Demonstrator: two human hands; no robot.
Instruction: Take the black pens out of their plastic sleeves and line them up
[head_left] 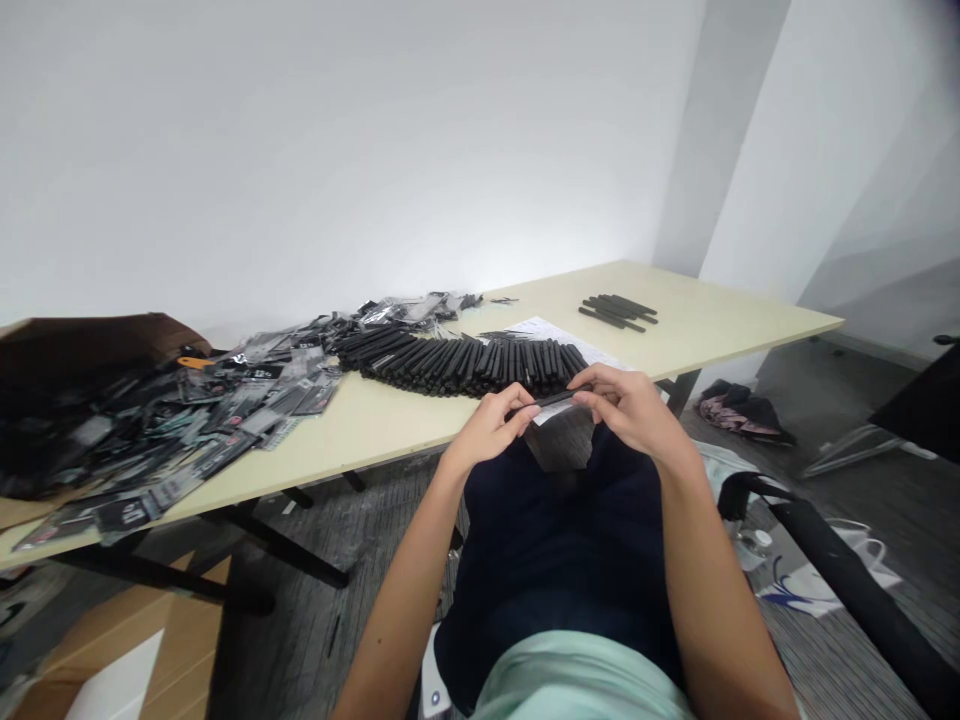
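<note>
My left hand (pixel 491 425) and my right hand (pixel 626 405) are both pinched on one thin black stick (pixel 553 399), held level between them just above my lap at the table's front edge. The left fingers grip its left end, the right fingers its right end. Right behind my hands lies a long row of several similar black sticks (pixel 457 362) on the pale table (pixel 375 425).
A heap of black plastic packets (pixel 172 415) covers the table's left part, beside a brown box (pixel 90 345). A small bundle of black sticks (pixel 619 312) lies far right, a white paper (pixel 551 332) behind the row. A black chair arm (pixel 832 560) stands at my right; cardboard (pixel 127 650) lies on the floor.
</note>
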